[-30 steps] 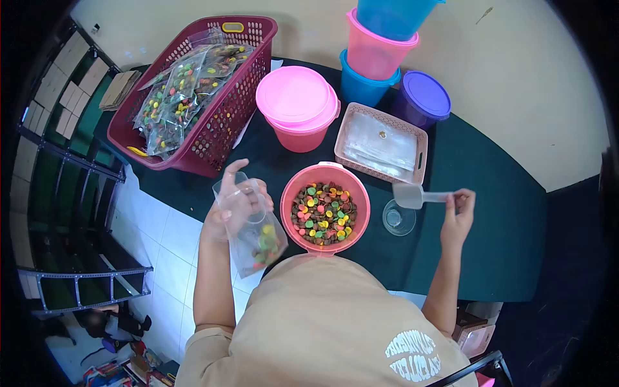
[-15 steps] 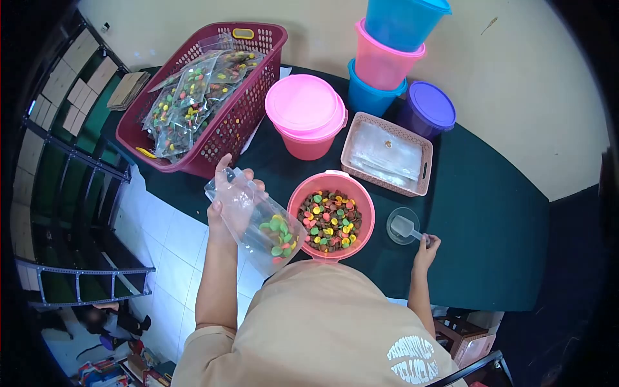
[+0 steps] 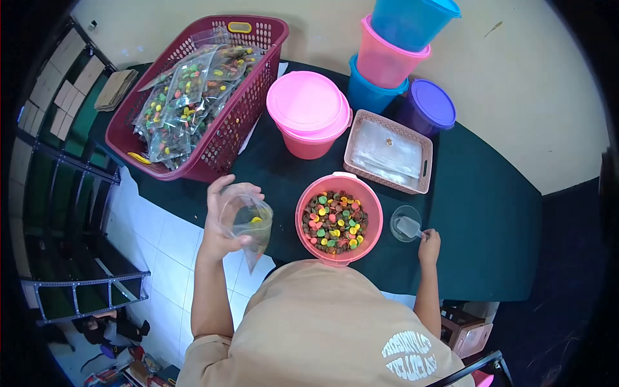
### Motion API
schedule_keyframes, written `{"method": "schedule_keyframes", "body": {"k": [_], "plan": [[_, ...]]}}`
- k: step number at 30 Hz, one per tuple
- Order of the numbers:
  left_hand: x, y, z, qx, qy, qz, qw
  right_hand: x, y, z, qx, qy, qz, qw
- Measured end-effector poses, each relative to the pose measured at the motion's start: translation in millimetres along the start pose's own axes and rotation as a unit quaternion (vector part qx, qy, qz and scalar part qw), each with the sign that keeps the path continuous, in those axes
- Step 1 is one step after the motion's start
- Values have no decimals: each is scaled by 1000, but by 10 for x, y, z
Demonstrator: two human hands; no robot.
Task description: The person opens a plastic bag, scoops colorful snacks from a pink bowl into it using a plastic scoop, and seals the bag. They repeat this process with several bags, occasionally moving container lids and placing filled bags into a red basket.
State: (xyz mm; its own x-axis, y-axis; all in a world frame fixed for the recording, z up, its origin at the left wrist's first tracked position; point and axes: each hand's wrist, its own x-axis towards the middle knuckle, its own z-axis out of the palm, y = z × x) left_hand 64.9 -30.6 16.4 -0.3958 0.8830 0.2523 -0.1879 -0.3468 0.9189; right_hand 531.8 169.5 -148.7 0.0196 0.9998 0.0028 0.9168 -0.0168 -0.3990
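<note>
At the far left of the table sits a maroon, perforated plastic laundry basket point(image 3: 240, 122), heaped with clear plastic packets of multicoloured button-shaped pieces point(image 3: 182, 97). Next comes the left hand point(image 3: 215, 226), its fingers and thumb bent in a wide C about the open mouth of a clear plastic bag point(image 3: 259, 230) (a few yellow pieces show through it). The bag hangs tilted, to the left of a round pink plastic bowl point(image 3: 375, 222) and apart from it. Behind that bowl stands a pink lidded plastic bucket point(image 3: 303, 106); inside the bowl lie brown, green, yellow and coral buttons point(image 3: 335, 222). Further right, a stack of blue and pink plastic tubs point(image 3: 390, 61) rises behind a pale pink rectangular tray point(image 3: 385, 183) holding flat clear bags point(image 3: 385, 145). Just beside the bowl is a small round clear dish point(image 3: 402, 211), with the head of a translucent plastic scoop point(image 3: 407, 226) over it; I cannot tell whether they touch. The right hand point(image 3: 429, 247) pinches the scoop's handle between closed fingertips.
</note>
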Motion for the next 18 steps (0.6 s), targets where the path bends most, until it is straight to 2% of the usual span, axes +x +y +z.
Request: {"method": "schedule_keyframes", "body": {"k": [2,3,5,6,7,9,11,13,14,16,18], "plan": [[11,17,-12,177,-65,-41,981,-33,-291,-265,0,53,-41,998],[28,4,-11,175,-65,-42,982,-63,-491,-431,-2,53,-41,998],[78,-29,36,266,-143,-165,939,-144,-921,-758,56,92,-102,989],[99,-78,71,272,-139,-194,932,-216,-1190,-917,55,94,-99,989],[120,-175,70,272,-143,-193,932,-300,-1483,-1062,37,76,-174,981],[144,-472,24,211,-85,-287,931,-423,-1885,-1152,-11,33,-306,951],[194,-654,5,185,-87,-305,930,-446,-2116,-1066,-93,-8,-386,918],[255,-718,46,128,-103,-362,918,-448,-2251,-937,-202,-29,-411,888],[268,-748,54,126,-111,-355,920,-454,-2306,-919,-204,-25,-407,890],[294,-768,55,125,-116,-360,917,-444,-2393,-888,-305,-38,-434,847],[323,-774,63,124,-117,-370,913,-428,-2443,-870,-323,-36,-434,840]]}}
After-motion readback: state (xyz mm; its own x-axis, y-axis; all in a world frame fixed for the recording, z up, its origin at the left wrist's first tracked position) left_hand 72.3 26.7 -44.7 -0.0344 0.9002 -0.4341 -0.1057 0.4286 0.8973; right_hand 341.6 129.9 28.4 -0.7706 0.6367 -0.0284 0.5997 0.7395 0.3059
